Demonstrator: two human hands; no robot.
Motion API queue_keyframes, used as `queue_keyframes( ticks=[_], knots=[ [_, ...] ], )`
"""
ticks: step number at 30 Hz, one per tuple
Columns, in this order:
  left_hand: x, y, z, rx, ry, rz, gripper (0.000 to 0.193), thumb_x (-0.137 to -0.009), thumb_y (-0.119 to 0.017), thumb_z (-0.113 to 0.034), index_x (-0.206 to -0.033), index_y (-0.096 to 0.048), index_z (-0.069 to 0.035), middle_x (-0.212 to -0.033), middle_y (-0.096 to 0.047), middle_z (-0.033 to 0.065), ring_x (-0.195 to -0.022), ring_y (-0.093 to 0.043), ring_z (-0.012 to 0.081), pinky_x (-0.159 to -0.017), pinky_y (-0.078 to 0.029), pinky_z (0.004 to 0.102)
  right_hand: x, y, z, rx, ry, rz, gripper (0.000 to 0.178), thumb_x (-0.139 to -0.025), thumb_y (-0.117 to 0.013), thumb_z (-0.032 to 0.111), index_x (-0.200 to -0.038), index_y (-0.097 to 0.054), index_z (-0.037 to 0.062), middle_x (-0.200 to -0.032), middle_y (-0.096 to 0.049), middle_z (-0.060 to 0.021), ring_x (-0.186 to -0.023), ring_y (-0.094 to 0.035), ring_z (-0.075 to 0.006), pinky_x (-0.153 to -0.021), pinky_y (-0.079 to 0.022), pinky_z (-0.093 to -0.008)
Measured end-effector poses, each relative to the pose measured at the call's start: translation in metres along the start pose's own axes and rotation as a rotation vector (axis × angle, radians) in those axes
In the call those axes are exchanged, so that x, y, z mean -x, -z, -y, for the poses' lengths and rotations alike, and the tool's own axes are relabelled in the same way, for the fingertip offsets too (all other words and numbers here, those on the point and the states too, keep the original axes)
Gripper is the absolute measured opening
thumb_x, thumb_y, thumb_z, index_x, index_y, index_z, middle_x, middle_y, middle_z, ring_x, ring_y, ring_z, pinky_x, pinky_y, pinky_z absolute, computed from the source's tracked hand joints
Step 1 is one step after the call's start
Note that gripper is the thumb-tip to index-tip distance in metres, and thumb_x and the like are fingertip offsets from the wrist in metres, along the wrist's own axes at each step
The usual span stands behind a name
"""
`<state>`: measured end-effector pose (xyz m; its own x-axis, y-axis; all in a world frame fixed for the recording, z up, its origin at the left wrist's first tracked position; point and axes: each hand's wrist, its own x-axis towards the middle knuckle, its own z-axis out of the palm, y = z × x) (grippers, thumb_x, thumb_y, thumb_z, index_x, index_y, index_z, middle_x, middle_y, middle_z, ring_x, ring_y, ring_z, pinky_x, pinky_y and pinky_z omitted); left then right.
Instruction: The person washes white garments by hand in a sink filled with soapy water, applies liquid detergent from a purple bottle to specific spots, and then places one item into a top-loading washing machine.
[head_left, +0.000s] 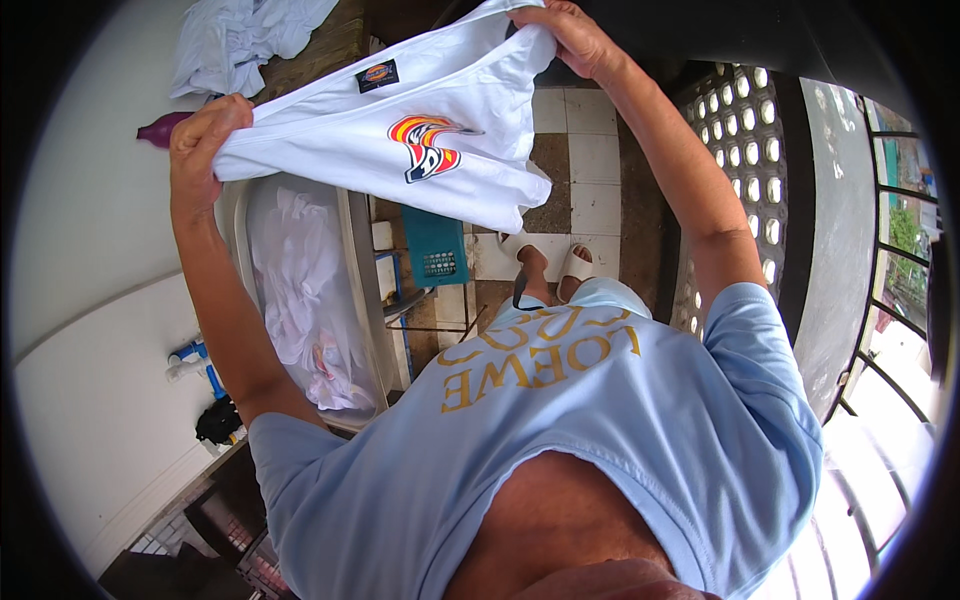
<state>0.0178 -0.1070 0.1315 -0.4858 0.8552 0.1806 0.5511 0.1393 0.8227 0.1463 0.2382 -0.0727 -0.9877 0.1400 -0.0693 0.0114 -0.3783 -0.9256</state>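
A white shirt (490,125) hangs stretched between my raised hands. It has a black neck label and a red, yellow and black print on its front. My left hand (207,145) is closed round the edge of the cloth at one end. At the other end, higher up, my right hand (578,40) grips the fabric with bent fingers. Below the shirt and nearest my left arm is a metal sink (361,290), holding white clothes (300,290) in cloudy water. The shirt covers the sink's far end.
More white clothes (240,45) lie heaped on a ledge at the far left, near a purple object (163,129). A teal plastic basket (437,250) stands right of the sink. Blue pipe fittings (190,352) stick out from the left wall. A perforated block wall (740,150) rises on the right.
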Motion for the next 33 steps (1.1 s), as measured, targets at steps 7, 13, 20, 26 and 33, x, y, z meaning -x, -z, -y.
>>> queue_keyframes(
  ticks=[7, 13, 20, 26, 33],
  knots=[
    [0.015, -0.004, 0.037, -0.479, 0.021, -0.146, 0.032, -0.081, -0.068, -0.014, -0.063, -0.049, 0.005, -0.071, -0.052, 0.0063, -0.069, -0.046, 0.0106, -0.065, -0.038, 0.0262, -0.003, 0.001, 0.078, -0.181, -0.024, 0.189, 0.023, -0.081, -0.064, 0.016, -0.099, -0.064, 0.0017, -0.084, -0.067, -0.0060, -0.075, -0.064, -0.0172, -0.070, -0.052, -0.0294],
    [0.013, 0.011, 0.051, -0.832, 0.119, -0.157, 0.033, -0.074, -0.070, -0.024, -0.067, -0.051, 0.003, -0.052, -0.039, 0.0125, -0.050, -0.038, 0.0159, -0.050, -0.036, 0.0334, 0.003, -0.022, 0.113, -0.202, -0.099, 0.266, 0.028, -0.087, -0.058, 0.024, -0.101, -0.063, 0.0003, -0.095, -0.069, -0.0096, -0.087, -0.066, -0.0216, -0.086, -0.050, -0.0345],
    [-0.009, -0.006, 0.031, -0.930, 0.142, -0.458, 0.021, -0.074, -0.060, -0.015, -0.092, -0.060, -0.004, -0.080, -0.061, 0.0154, -0.074, -0.057, 0.0262, -0.067, -0.046, 0.0364, 0.004, -0.029, 0.164, -0.049, -0.081, 0.225, 0.031, -0.090, -0.055, 0.028, -0.099, -0.064, -0.0005, -0.096, -0.069, -0.0106, -0.089, -0.066, -0.0221, -0.087, -0.049, -0.0343],
    [-0.035, 0.006, 0.046, -0.941, 0.047, -0.533, 0.022, -0.071, -0.057, -0.013, -0.087, -0.067, -0.002, -0.088, -0.063, 0.0248, -0.089, -0.061, 0.0394, -0.080, -0.047, 0.0450, 0.022, -0.034, 0.192, 0.003, -0.043, 0.159, 0.032, -0.090, -0.054, 0.027, -0.100, -0.064, -0.0022, -0.095, -0.069, -0.0120, -0.087, -0.066, -0.0227, -0.085, -0.051, -0.0354],
    [-0.064, 0.019, 0.067, -0.713, 0.036, -0.451, 0.025, -0.078, -0.047, -0.016, -0.079, -0.064, 0.002, -0.082, -0.063, 0.0255, -0.083, -0.061, 0.0407, -0.074, -0.047, 0.0466, 0.031, -0.040, 0.203, 0.096, 0.006, -0.008, 0.032, -0.088, -0.055, 0.028, -0.096, -0.064, -0.0015, -0.093, -0.069, -0.0118, -0.084, -0.067, -0.0225, -0.084, -0.052, -0.0350]
  ],
)
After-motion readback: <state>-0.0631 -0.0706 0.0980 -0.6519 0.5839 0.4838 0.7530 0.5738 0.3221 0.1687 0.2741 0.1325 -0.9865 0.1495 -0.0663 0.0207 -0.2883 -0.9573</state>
